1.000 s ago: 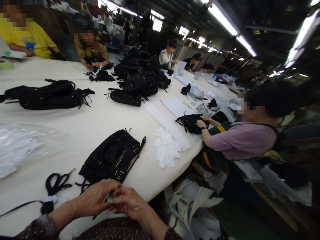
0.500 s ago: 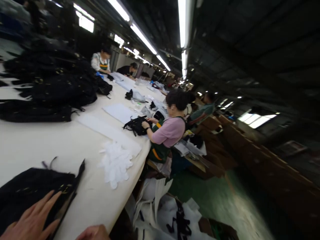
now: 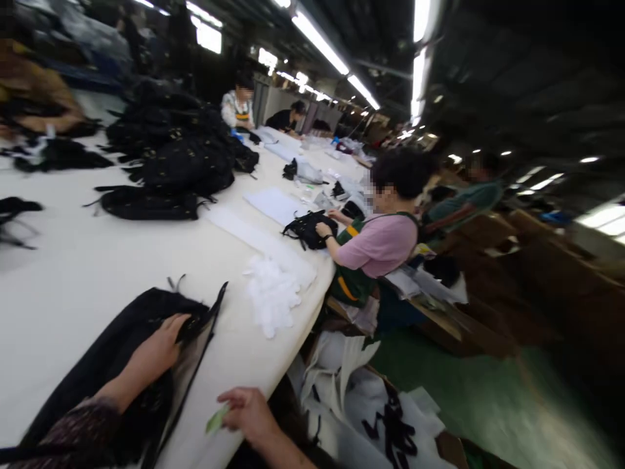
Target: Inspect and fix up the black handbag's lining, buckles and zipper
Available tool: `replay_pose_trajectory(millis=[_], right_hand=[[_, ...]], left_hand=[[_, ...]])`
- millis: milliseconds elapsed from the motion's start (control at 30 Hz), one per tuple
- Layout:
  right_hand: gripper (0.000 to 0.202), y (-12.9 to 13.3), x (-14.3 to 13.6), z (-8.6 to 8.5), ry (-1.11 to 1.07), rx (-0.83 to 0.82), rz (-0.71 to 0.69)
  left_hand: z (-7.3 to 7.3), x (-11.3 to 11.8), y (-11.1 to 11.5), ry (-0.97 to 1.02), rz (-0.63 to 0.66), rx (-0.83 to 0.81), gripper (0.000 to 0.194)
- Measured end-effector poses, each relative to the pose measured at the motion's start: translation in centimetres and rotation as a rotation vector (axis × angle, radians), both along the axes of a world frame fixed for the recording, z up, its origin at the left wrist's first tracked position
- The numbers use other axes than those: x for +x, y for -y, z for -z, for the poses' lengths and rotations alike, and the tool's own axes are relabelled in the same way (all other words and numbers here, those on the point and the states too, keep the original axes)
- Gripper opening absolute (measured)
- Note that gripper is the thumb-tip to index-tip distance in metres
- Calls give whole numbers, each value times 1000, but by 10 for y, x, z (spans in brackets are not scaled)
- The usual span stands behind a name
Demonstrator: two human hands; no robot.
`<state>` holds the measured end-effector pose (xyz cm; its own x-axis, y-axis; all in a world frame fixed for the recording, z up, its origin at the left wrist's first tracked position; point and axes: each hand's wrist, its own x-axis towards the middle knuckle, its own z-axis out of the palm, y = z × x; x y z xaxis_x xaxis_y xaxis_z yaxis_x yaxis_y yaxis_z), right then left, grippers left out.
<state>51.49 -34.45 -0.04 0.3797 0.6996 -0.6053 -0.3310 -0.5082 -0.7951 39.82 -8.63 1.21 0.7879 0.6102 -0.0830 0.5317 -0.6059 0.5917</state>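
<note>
A black bag (image 3: 112, 345) lies on the white table near me, its mouth with a pale lining facing right. My left hand (image 3: 153, 355) is on the bag, its fingers curled over the edge of the opening; the fingertips are partly hidden there. Over the table's front edge, apart from the bag, is my right hand (image 3: 251, 413). Its thumb and fingers pinch a small flat pale-green piece (image 3: 216, 419), too blurred to name more exactly.
White cut pieces (image 3: 273, 293) lie on the table (image 3: 234, 260) beyond the bag. Black bags (image 3: 185, 156) are heaped at the back left. A co-worker in pink (image 3: 381, 241) handles a black bag ahead. A box of white sheets and black straps (image 3: 361, 404) stands below the table's edge.
The view has swung left, so the scene sits farther right. My left hand has gone from flat on the bag to curled at its opening. The green piece now shows in my right hand.
</note>
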Motion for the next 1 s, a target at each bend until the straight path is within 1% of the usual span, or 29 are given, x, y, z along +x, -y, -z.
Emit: replay_pose_trajectory(millis=[67, 133, 200, 267, 367, 467, 567, 633, 700, 767, 833, 900, 1000], right_hand=[[27, -12, 8, -5, 66, 91, -100], [17, -26, 18, -16, 143, 183, -190], [15, -40, 26, -26, 246, 237, -251], [14, -55, 32, -32, 390, 273, -335], [16, -78, 35, -28, 658, 340, -574], [17, -105, 36, -19, 949, 425, -854], [17, -131, 36, -14, 1211, 530, -1047], [16, -144, 37, -12, 1304, 565, -1148], [16, -152, 37, -8, 1332, 561, -1243], [18, -154, 36, -5, 1338, 543, -1283], [19, -155, 37, -2, 1344, 529, -1271], [18, -157, 38, 0, 1347, 529, -1256], [15, -163, 39, 0, 1347, 523, -1240]], left_hand=[[-9, -7, -13, -37, -30, -26, 63], [-20, -12, -22, -39, -62, -38, 61], [-30, -16, -25, -6, -63, -35, 61], [-39, -18, -22, 30, -53, -24, 62], [-47, -19, -15, 56, -54, 9, 61], [-49, -16, -7, 35, -28, 89, 62], [-44, -13, -1, -56, 63, 261, 65], [-40, -12, 0, -124, 163, 379, 62], [-37, -12, -1, -177, 268, 454, 53], [-37, -13, -3, -215, 325, 503, 43], [-40, -15, -8, -249, 303, 549, 39], [-44, -19, -17, -287, 224, 598, 40], [-47, -30, -35, -350, 56, 640, 41]])
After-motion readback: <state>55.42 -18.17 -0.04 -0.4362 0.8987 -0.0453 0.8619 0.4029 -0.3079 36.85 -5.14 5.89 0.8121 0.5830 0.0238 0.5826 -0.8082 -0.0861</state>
